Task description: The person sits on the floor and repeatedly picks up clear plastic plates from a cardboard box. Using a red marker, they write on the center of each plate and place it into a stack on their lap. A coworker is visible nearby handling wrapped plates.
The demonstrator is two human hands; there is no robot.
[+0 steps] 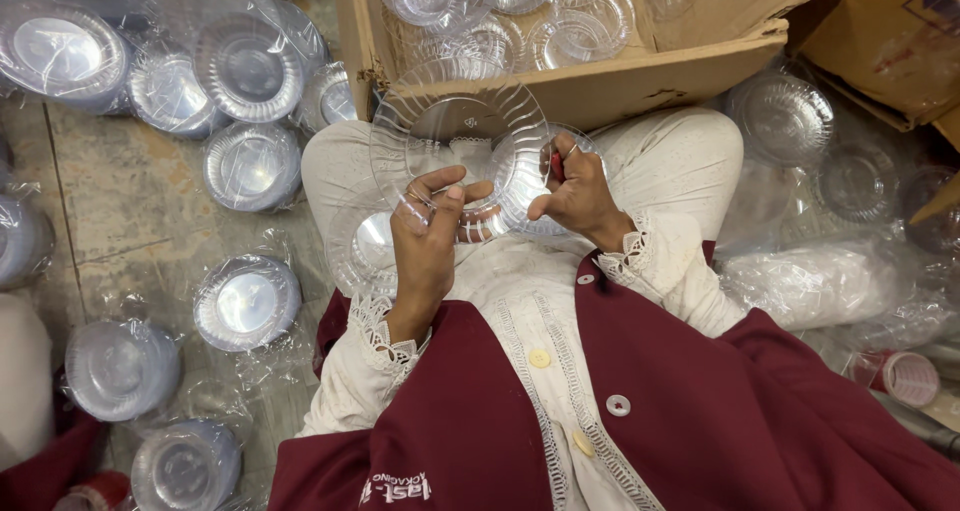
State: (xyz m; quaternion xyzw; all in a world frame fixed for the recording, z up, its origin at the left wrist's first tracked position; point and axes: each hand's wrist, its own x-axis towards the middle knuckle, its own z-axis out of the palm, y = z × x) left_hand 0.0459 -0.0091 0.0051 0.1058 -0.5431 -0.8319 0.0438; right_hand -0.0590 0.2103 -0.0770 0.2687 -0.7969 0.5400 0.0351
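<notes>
My left hand (pixel 428 236) grips the near rim of a clear, ribbed plastic plate (pixel 440 121), held up over my lap. My right hand (pixel 578 196) pinches a smaller clear plastic plate (pixel 520 176) that overlaps the big one's right edge; a small red thing shows between its fingers. Another clear plate (pixel 358 243) rests on my left thigh under the hands. I sit cross-legged in pale trousers and a maroon vest.
An open cardboard box (pixel 650 71) holding loose clear plates stands just beyond my knees. Several wrapped stacks of plates (pixel 245 301) lie on the floor at left. More clear plates and plastic bags (pixel 820 281) pile up at right, beside another carton (pixel 890 31).
</notes>
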